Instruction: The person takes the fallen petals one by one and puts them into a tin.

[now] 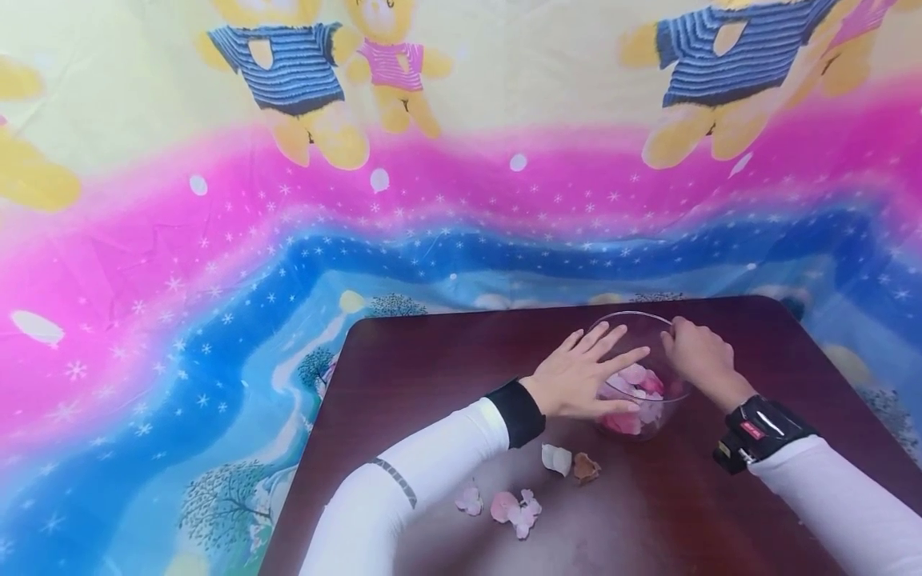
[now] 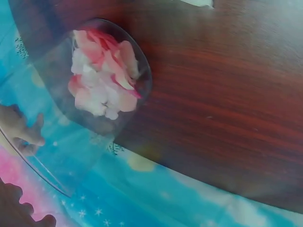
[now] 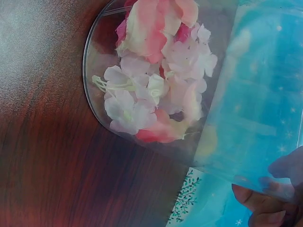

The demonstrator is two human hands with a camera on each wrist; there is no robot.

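A clear bowl (image 1: 666, 418) stands on the table, with pink, white and red flower petals (image 1: 634, 390) heaped at its bottom. My left hand (image 1: 583, 374), fingers spread and straight, is at the left of the bowl and overlaps its near rim in the head view. With curled fingers, my right hand (image 1: 702, 358) grips the rim on the right. In the right wrist view that hand's fingers (image 3: 265, 203) pinch the clear wall. The heap there includes a pale whole blossom (image 3: 127, 113) with thin stamens. Fingertips of my left hand (image 2: 21, 205) show in the left wrist view.
On the dark wood table (image 1: 425, 360), nearer to me, lie loose pink petals (image 1: 515, 512), a pale lilac one (image 1: 469, 501), a white one (image 1: 556, 459) and a brown piece (image 1: 587, 468). A printed cloth (image 1: 446, 184) with bears hangs behind the table.
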